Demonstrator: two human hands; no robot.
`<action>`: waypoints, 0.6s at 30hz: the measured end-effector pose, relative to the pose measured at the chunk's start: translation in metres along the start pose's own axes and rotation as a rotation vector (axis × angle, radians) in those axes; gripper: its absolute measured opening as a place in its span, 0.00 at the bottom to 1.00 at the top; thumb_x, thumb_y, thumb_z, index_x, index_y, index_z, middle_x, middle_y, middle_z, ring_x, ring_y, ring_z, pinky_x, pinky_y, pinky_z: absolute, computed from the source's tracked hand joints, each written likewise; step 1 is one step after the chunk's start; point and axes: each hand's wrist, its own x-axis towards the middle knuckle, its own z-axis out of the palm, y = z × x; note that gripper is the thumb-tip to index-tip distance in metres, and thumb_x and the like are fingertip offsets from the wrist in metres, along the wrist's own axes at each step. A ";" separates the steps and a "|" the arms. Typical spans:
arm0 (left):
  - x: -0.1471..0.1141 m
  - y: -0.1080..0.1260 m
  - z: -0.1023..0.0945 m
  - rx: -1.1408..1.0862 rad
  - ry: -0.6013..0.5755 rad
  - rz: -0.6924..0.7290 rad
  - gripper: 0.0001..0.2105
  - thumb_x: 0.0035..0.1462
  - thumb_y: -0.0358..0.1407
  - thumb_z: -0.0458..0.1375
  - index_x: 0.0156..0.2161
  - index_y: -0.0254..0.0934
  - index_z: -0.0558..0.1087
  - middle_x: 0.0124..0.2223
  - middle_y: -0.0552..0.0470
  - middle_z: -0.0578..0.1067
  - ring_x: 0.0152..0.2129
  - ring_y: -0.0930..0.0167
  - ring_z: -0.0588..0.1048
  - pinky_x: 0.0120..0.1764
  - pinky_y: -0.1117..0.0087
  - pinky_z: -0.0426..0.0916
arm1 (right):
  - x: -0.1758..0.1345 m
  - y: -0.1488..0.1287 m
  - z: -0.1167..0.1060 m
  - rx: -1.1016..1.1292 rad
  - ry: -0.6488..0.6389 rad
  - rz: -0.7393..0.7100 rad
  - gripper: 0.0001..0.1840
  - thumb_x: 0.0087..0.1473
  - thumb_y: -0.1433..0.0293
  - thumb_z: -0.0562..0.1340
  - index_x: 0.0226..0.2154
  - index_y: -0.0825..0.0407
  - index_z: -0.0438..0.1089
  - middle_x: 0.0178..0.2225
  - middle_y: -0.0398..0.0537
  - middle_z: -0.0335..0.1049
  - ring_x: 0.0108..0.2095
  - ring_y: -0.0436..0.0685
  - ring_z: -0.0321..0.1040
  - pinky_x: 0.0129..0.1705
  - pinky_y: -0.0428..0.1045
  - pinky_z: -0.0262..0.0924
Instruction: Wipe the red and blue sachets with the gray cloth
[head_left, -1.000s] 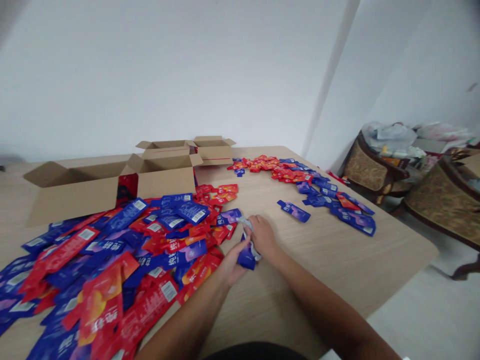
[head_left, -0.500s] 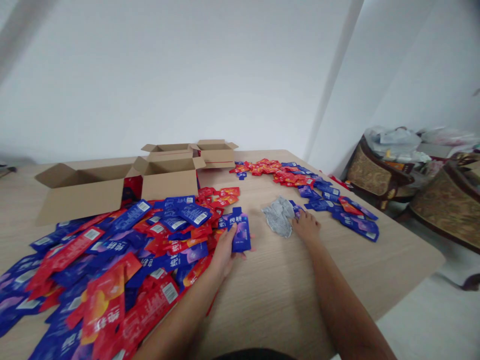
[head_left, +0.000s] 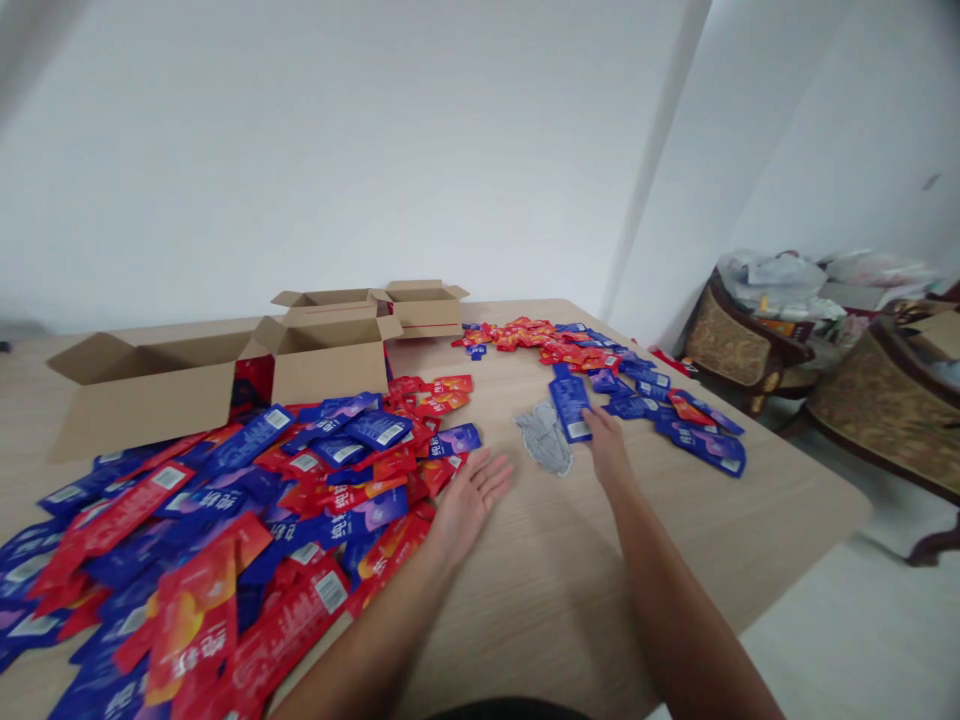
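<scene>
You have one table (head_left: pixel 555 610), one grey cloth (head_left: pixel 544 438) at twelve o'clock, four boxes (head_left: pixel 330 374) at eleven, two chairs (head_left: pixel 716 345) at two, and pouches (head_left: pixel 135 515) too overlapped to count.

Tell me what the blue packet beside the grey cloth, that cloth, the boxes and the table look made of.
Packet: probably plastic film, smooth; thin, with printing and crisp edges.
Cloth: likely matte fabric; soft wrinkles and a limp outline.
Boxes: seemingly cardboard, plain and matte; brown folded flaps.
Table: smooth wood or wood-look laminate; pale grain fits both.
</scene>
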 end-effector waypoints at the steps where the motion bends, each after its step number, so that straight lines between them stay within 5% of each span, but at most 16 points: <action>1: 0.001 0.000 -0.003 -0.040 -0.005 -0.016 0.19 0.59 0.42 0.53 0.52 0.34 0.64 0.55 0.38 0.69 0.51 0.60 0.69 0.54 0.56 0.61 | -0.005 -0.005 0.008 0.046 -0.128 -0.027 0.25 0.57 0.56 0.48 0.42 0.55 0.69 0.36 0.53 0.73 0.36 0.59 0.69 0.38 0.53 0.62; 3: 0.003 0.001 -0.008 -0.103 -0.014 -0.030 0.20 0.58 0.46 0.53 0.53 0.38 0.64 0.55 0.42 0.69 0.50 0.59 0.70 0.53 0.52 0.61 | -0.013 -0.013 0.023 -0.035 -0.292 -0.133 0.24 0.58 0.56 0.47 0.42 0.52 0.71 0.38 0.52 0.73 0.41 0.59 0.68 0.43 0.54 0.62; 8: 0.003 0.004 -0.013 -0.145 0.014 -0.067 0.22 0.57 0.46 0.53 0.53 0.37 0.64 0.50 0.42 0.72 0.48 0.58 0.71 0.52 0.48 0.61 | -0.021 -0.006 0.037 -0.612 -0.125 -0.282 0.23 0.54 0.59 0.57 0.51 0.47 0.65 0.59 0.55 0.55 0.58 0.68 0.48 0.54 0.65 0.46; 10: 0.003 0.003 -0.013 -0.156 0.010 -0.093 0.22 0.58 0.47 0.53 0.54 0.37 0.63 0.50 0.42 0.73 0.48 0.58 0.71 0.51 0.49 0.61 | -0.022 0.000 0.040 -0.699 -0.203 -0.295 0.23 0.53 0.61 0.59 0.52 0.46 0.64 0.58 0.55 0.56 0.57 0.67 0.50 0.54 0.64 0.47; 13: 0.003 0.002 -0.013 -0.173 -0.022 -0.123 0.24 0.58 0.48 0.51 0.55 0.37 0.62 0.50 0.40 0.72 0.47 0.58 0.71 0.50 0.49 0.62 | -0.030 -0.004 0.047 -0.593 -0.394 -0.386 0.18 0.54 0.68 0.58 0.48 0.49 0.66 0.49 0.53 0.64 0.50 0.60 0.58 0.51 0.57 0.52; 18: 0.006 0.001 -0.016 -0.209 0.010 -0.088 0.21 0.59 0.48 0.49 0.50 0.34 0.67 0.44 0.43 0.76 0.41 0.62 0.75 0.47 0.56 0.66 | -0.078 -0.047 0.064 -0.253 -0.456 -0.478 0.14 0.56 0.66 0.56 0.45 0.52 0.64 0.40 0.48 0.65 0.41 0.55 0.61 0.44 0.50 0.57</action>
